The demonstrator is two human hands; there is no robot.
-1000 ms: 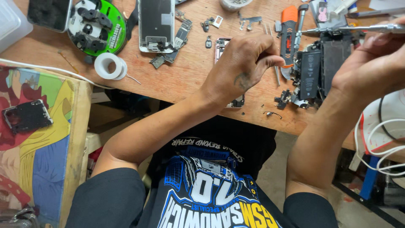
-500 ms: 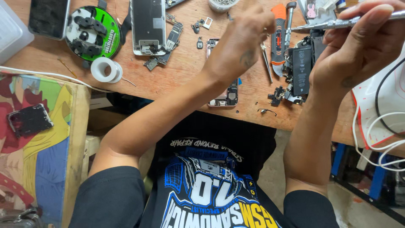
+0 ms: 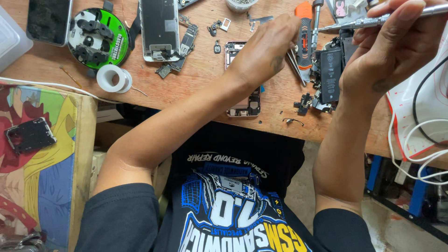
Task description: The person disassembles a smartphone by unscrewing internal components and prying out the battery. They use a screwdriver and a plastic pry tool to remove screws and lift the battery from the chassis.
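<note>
Left hand [image 3: 268, 49] over phone shell [image 3: 242, 79], right hand [image 3: 396, 46] holding screwdriver [image 3: 373, 21] (raised)

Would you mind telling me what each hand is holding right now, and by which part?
The right hand holds a slim metal screwdriver by its handle end. The left hand rests over the opened phone; whether its fingers hold anything cannot be told.

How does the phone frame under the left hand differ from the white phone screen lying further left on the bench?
The phone frame is an open shell, half hidden by the left hand; the white phone screen lies fully uncovered. The frame is pinkish metal; the screen assembly is white with a grey back. Both lie flat on the wooden bench.
</note>
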